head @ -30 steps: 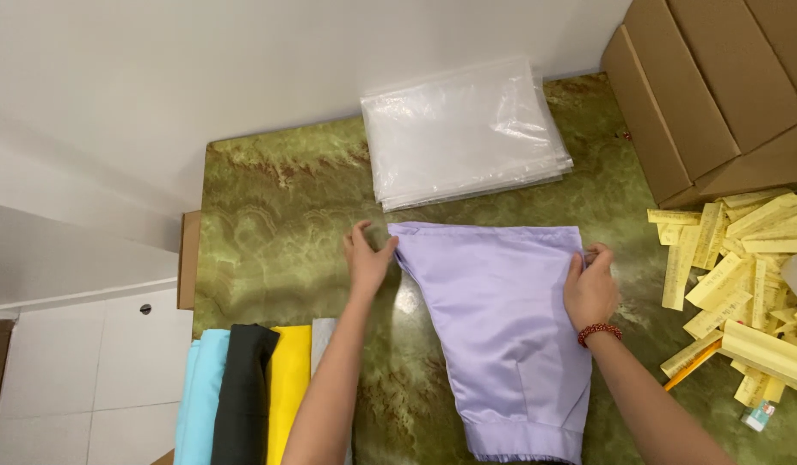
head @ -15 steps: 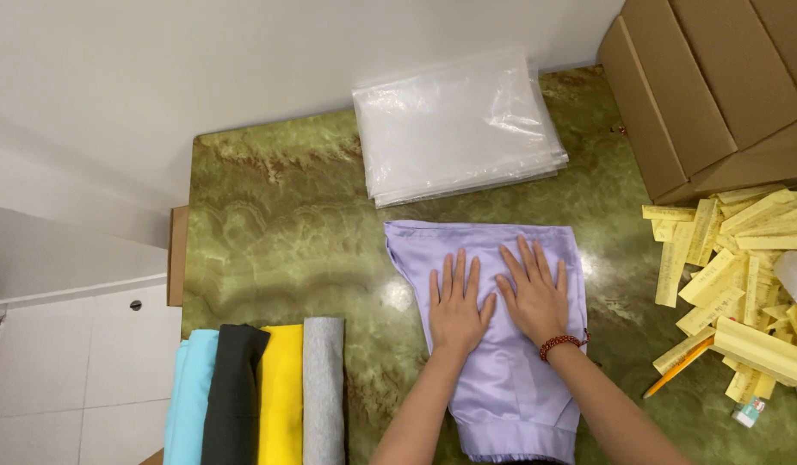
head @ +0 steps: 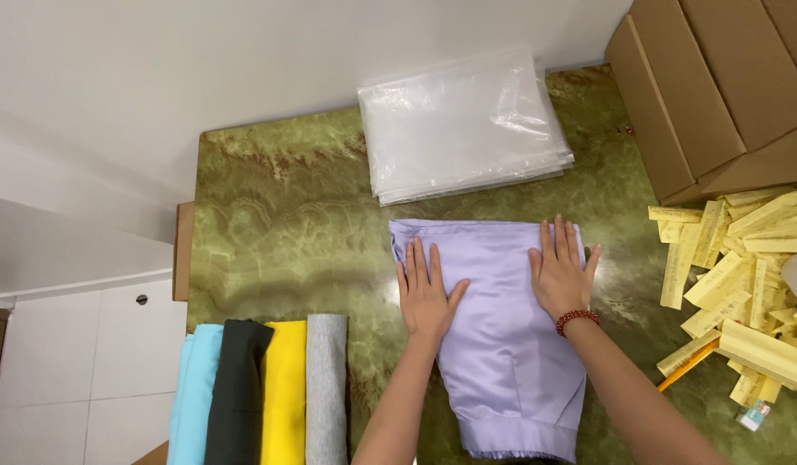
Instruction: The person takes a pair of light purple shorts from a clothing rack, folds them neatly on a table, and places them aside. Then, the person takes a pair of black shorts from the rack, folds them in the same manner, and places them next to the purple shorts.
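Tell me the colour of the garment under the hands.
Plain pale lilac garment, clearest in the head view.

Far edge: stack of clear plastic bags (head: 464,125) on green marble table (head: 278,224)
Right: cardboard boxes (head: 717,86); heap of yellow paper strips (head: 743,275)
Near left: rolled fabrics (head: 261,392), light blue, black, yellow, grey

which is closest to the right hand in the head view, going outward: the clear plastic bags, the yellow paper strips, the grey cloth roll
Measured from the right hand, which lies flat on the lilac garment:
1. Yellow paper strips, just to its right.
2. Clear plastic bags, up at the table's far edge.
3. Grey cloth roll, away to the left, past the left hand.
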